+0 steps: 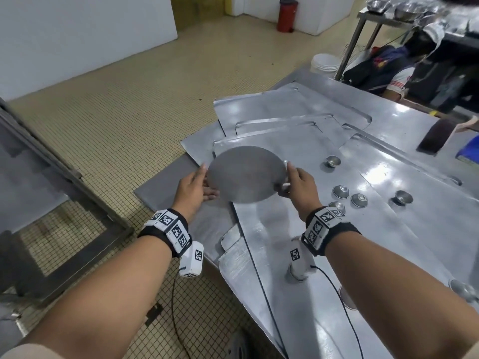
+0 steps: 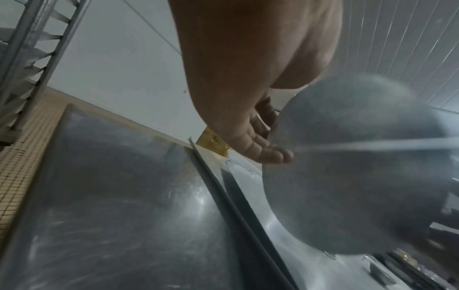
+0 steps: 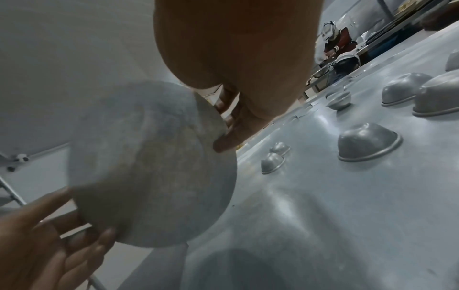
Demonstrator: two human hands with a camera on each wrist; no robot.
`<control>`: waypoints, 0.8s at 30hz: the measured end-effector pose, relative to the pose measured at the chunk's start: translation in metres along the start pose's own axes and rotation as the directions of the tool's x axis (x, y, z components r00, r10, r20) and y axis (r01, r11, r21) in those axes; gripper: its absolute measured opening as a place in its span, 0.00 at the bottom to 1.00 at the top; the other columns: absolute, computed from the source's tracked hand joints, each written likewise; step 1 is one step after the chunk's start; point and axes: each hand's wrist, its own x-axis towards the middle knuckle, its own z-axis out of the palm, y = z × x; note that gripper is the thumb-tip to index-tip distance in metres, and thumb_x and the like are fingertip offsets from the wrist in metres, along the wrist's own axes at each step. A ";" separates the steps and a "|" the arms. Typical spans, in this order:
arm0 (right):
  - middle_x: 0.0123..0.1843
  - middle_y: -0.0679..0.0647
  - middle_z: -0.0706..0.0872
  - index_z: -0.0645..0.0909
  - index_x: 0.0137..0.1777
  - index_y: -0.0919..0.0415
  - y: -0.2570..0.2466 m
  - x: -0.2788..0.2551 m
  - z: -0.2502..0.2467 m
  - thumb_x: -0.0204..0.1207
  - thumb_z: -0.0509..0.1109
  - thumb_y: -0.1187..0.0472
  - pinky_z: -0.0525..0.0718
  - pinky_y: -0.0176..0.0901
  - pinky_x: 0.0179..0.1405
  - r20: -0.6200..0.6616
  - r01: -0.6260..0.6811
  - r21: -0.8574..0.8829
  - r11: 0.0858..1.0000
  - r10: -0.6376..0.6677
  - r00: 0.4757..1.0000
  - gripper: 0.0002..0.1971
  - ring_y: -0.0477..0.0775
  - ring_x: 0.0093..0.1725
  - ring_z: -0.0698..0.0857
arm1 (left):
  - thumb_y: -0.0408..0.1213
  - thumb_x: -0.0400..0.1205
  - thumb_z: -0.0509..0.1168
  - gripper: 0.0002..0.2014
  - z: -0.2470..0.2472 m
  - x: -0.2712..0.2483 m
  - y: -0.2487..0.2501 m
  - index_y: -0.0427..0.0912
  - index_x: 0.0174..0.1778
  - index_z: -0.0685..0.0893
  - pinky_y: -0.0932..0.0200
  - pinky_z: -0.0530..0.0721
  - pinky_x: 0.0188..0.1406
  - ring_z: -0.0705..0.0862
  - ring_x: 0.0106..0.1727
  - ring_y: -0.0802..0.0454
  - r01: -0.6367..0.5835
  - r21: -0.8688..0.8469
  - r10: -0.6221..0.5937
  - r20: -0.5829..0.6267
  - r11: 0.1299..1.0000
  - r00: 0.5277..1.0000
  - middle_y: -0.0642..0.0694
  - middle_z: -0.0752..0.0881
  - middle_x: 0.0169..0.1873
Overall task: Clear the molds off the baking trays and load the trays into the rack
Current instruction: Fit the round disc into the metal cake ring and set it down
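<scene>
A round flat grey metal disc (image 1: 246, 174) is held up between both hands above the overlapped baking trays (image 1: 272, 117). My left hand (image 1: 199, 183) touches its left edge with straight fingers, seen under the disc (image 3: 154, 176) in the right wrist view. My right hand (image 1: 291, 181) pinches the right edge, thumb on top. Several small dome molds (image 1: 340, 191) sit on a tray to the right of my right hand, most upside down (image 3: 367, 143). The left wrist view shows the disc (image 2: 347, 176) blurred beside my left hand's fingers (image 2: 263, 151).
The tray rack (image 1: 59, 172) stands left of the table, its slide rails (image 2: 32, 49) showing. A seated person (image 1: 396, 79) is at the back right. A dark block (image 1: 438, 137) and a blue item (image 1: 470, 149) lie at the table's far right. A red bin (image 1: 287, 15) stands on the floor.
</scene>
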 end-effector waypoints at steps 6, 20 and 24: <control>0.43 0.57 0.90 0.87 0.52 0.68 0.002 0.000 -0.002 0.79 0.76 0.60 0.88 0.47 0.44 0.002 0.045 -0.087 0.995 -0.045 0.999 0.09 0.50 0.39 0.86 | 0.37 0.81 0.76 0.10 -0.006 0.000 -0.004 0.40 0.55 0.87 0.41 0.89 0.60 0.91 0.56 0.41 -0.024 0.094 0.027 -0.033 0.995 0.999 0.43 0.93 0.48; 0.44 0.61 0.91 0.87 0.47 0.58 0.016 -0.020 -0.018 0.72 0.78 0.66 0.88 0.51 0.48 0.115 0.033 -0.314 0.949 0.004 0.993 0.06 0.56 0.42 0.89 | 0.26 0.79 0.75 0.17 0.001 -0.017 -0.018 0.36 0.64 0.85 0.49 0.91 0.50 0.91 0.54 0.42 0.067 0.230 -0.095 0.112 0.971 0.989 0.37 0.91 0.54; 0.45 0.59 0.87 0.79 0.63 0.52 0.023 -0.024 -0.026 0.80 0.72 0.57 0.87 0.51 0.44 0.154 0.069 -0.446 0.892 0.001 0.988 0.13 0.58 0.42 0.87 | 0.31 0.84 0.71 0.14 0.007 -0.027 -0.012 0.44 0.65 0.81 0.38 0.92 0.46 0.91 0.52 0.44 0.038 0.327 -0.124 0.248 0.944 0.961 0.43 0.91 0.52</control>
